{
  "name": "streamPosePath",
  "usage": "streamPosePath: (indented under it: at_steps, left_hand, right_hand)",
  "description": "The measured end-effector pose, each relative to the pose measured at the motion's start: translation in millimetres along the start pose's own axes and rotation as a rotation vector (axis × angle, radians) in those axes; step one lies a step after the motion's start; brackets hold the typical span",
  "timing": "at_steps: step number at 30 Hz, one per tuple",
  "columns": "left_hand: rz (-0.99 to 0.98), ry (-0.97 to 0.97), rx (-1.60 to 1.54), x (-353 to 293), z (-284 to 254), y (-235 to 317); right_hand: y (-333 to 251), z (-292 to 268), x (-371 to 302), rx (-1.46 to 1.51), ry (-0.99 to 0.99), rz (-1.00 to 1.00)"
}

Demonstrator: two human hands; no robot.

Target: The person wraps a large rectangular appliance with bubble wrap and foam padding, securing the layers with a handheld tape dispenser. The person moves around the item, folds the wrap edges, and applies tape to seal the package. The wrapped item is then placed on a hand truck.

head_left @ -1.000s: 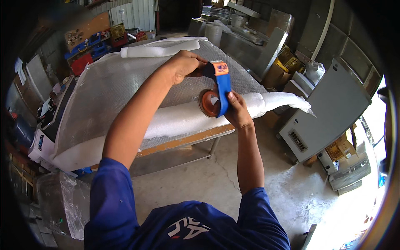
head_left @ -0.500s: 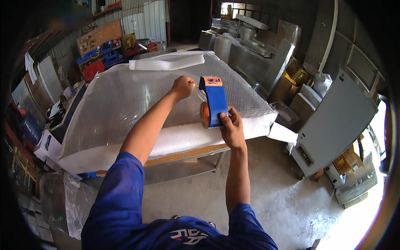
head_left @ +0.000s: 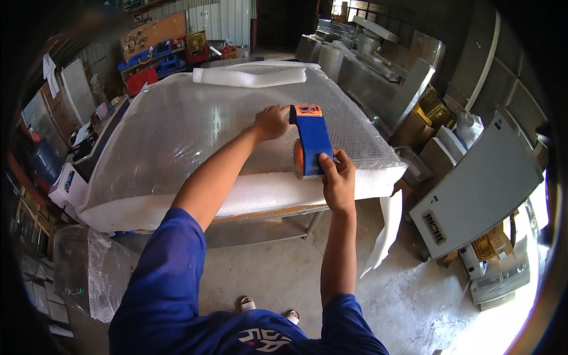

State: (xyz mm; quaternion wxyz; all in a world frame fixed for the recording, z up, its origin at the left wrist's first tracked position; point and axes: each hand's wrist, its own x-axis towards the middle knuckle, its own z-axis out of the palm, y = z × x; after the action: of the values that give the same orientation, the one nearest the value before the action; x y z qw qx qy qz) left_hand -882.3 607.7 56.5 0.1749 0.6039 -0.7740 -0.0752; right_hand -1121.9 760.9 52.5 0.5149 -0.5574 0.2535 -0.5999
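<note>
Pointing longways to the far edge of the wrapped block (head_left: 195, 133), the blue tape holder (head_left: 315, 139) is over its near edge; the right hand (head_left: 340, 184) clamps fingers on it, the left hand (head_left: 272, 123) beside its top, grip unclear.

bubble-wrapped slab (head_left: 189, 136) on worktable (head_left: 260, 232), centre; foam strip (head_left: 248, 77) across its far end, second strip (head_left: 388, 228) hanging at its near right corner. tape dispenser (head_left: 315, 142) in the right hand (head_left: 340, 182) above the slab, left hand (head_left: 273, 123) just left. cabinet (head_left: 476, 183) at right, wrapped box (head_left: 89, 269) near left, tool board (head_left: 158, 34) far left.
</note>
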Motion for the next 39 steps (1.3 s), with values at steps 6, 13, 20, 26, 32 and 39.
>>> streamPosePath:
  at_steps: [6,13,20,26,32,39]
  left_hand:
    - [-0.123,0.058,0.329,-32,-12,18]
    - [-0.214,-0.205,0.309,-146,-98,99]
    - [0.27,0.474,0.674,-227,16,96]
    - [0.122,0.53,0.579,-227,26,109]
    - [-0.002,0.521,0.626,-228,31,116]
    - [0.109,0.304,0.854,-219,17,115]
  right_hand:
    - [1,11,10,-0.134,-0.019,-0.028]
    - [-7,1,8,-0.127,-0.014,-0.026]
    - [-10,11,11,-0.231,-0.062,0.012]
    - [-44,-3,39,-0.161,-0.253,0.251]
    - [-66,-8,45,-0.185,-0.269,0.457]
    - [-77,-12,61,-0.282,-0.241,0.504]
